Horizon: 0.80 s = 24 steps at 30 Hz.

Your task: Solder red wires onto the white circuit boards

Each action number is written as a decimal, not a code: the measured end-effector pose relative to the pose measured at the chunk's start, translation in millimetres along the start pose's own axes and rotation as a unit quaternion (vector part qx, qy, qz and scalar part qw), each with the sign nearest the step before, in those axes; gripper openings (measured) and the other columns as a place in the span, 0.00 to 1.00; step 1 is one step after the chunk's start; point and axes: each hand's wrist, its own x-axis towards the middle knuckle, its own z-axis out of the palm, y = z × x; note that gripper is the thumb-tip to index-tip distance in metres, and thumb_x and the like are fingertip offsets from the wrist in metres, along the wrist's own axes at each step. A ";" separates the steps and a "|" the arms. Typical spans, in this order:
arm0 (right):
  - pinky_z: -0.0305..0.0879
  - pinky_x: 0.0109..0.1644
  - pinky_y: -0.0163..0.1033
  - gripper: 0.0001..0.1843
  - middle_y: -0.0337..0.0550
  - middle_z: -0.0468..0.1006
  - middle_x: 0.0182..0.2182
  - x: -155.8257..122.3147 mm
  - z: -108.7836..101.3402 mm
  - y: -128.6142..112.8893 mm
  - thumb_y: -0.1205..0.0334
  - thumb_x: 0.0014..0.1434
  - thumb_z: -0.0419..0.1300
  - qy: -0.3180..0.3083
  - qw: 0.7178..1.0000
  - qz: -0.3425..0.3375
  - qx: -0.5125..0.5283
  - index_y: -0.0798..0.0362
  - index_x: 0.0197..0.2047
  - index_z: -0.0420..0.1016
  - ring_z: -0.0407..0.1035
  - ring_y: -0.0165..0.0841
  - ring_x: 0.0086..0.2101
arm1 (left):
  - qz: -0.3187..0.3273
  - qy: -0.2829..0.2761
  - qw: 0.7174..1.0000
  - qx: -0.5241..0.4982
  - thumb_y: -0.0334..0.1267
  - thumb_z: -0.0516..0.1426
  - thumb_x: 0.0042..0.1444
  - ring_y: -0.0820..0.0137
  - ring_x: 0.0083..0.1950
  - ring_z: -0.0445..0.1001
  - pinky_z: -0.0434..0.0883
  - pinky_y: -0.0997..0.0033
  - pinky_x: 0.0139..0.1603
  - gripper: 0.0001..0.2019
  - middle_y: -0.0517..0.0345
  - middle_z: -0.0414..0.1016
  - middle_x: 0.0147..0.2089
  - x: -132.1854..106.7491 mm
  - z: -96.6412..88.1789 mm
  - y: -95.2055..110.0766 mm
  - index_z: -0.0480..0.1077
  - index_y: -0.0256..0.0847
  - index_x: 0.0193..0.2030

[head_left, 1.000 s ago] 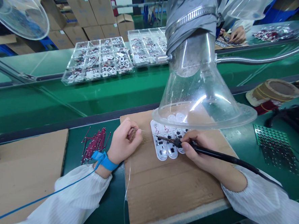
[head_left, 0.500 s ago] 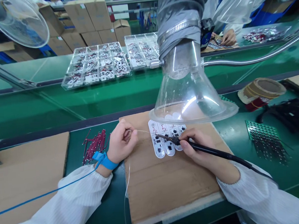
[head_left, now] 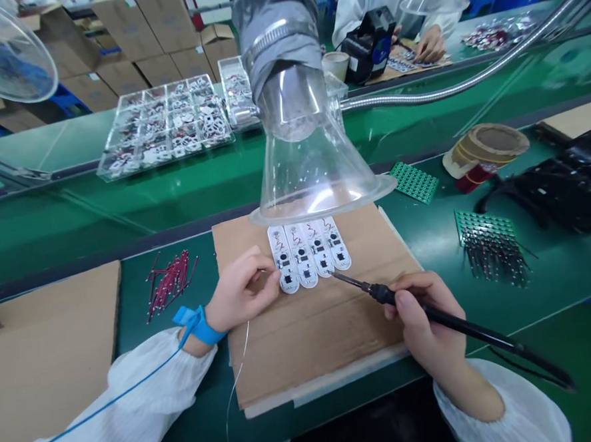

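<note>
Several white rounded circuit boards (head_left: 307, 268) lie side by side on a sheet of brown cardboard (head_left: 303, 340), each with black chips and short red wires. My right hand (head_left: 428, 309) grips a black soldering iron (head_left: 465, 329), its tip by the lower end of the third board from the left. My left hand (head_left: 244, 285), wearing a blue wrist strap (head_left: 202, 325), is closed with its fingertips at the left board's edge. A thin solder wire (head_left: 242, 364) trails below that hand; the part inside the fingers is hidden.
A clear fume hood (head_left: 317, 173) hangs over the boards' far side. Red wires (head_left: 172, 282) lie left; green boards (head_left: 416, 181), black wires (head_left: 495, 259) and a round tub (head_left: 491, 146) lie right. Behind are compartment trays (head_left: 167, 125) and a co-worker's hand (head_left: 429, 45).
My right hand has drawn the iron back toward me and right, off the left board. My left hand has come closer to the boards. The view has shifted.
</note>
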 end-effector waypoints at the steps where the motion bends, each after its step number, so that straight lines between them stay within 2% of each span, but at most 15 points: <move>1: 0.71 0.30 0.32 0.05 0.35 0.76 0.29 -1.2 2.3 1.4 0.58 0.75 0.64 -0.001 1.000 0.000 0.002 0.48 0.45 0.76 0.73 0.28 0.25 | -0.006 0.014 1.000 0.000 0.27 0.59 0.67 0.79 0.26 0.58 0.57 0.77 0.27 0.06 0.69 0.58 0.30 0.3 3.4 0.4 0.68 0.41 0.41; 4: 0.71 0.30 0.33 0.04 0.37 0.78 0.31 -1.6 6.3 8.4 0.59 0.74 0.64 -0.012 1.000 -0.004 0.004 0.48 0.44 0.76 0.73 0.29 0.26 | -0.016 0.040 0.999 -0.002 0.26 0.60 0.66 0.78 0.26 0.57 0.57 0.76 0.27 0.07 0.69 0.58 0.29 -0.8 9.4 -3.8 0.67 0.42 0.40; 13: 0.72 0.31 0.31 0.02 0.36 0.79 0.35 -1.7 3.2 8.6 0.62 0.73 0.65 -0.093 0.995 -0.016 -0.025 0.46 0.46 0.75 0.74 0.28 0.28 | -0.004 -0.004 1.000 -0.001 0.27 0.60 0.66 0.78 0.26 0.57 0.56 0.77 0.27 0.06 0.69 0.59 0.30 -3.0 9.5 -7.4 0.67 0.42 0.41; 24: 0.73 0.32 0.34 0.02 0.37 0.79 0.35 -1.0 4.8 10.6 0.62 0.72 0.65 -0.104 0.993 -0.008 -0.052 0.46 0.46 0.75 0.75 0.30 0.29 | 0.000 -0.029 1.000 0.006 0.27 0.60 0.66 0.77 0.26 0.58 0.56 0.75 0.26 0.07 0.67 0.61 0.30 -6.0 9.7 -6.9 0.68 0.43 0.42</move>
